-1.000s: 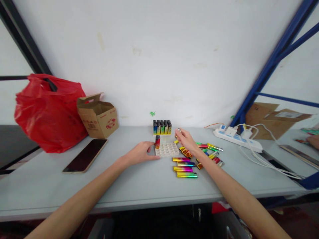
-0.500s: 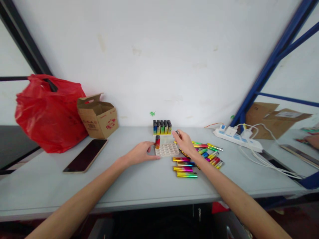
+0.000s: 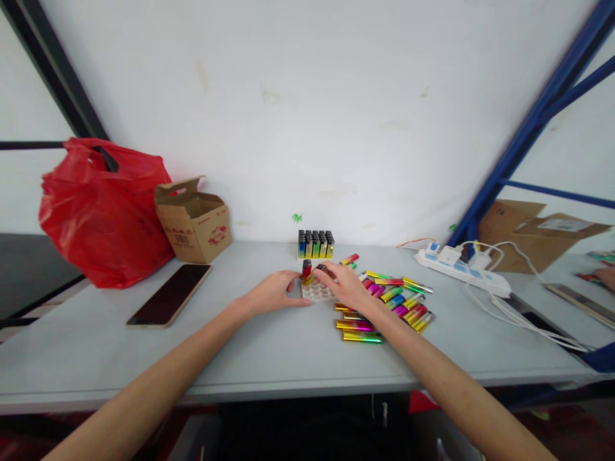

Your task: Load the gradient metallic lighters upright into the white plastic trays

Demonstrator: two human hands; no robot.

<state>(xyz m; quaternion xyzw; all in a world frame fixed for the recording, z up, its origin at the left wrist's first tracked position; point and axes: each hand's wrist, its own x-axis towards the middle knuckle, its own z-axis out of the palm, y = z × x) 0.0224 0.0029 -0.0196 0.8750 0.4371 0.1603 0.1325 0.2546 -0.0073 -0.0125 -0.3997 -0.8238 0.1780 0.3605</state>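
Left hand (image 3: 273,296) steadies the white tray (image 3: 317,293) on the desk (image 3: 269,358); right hand (image 3: 343,287) pinches a lighter (image 3: 321,269) over it. Light, stiff, probably slick: grip its sides.

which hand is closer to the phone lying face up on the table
Left. The left hand rests at the white tray's left edge, on the side toward the phone, though apart from it. The right hand is over the tray, farther away.
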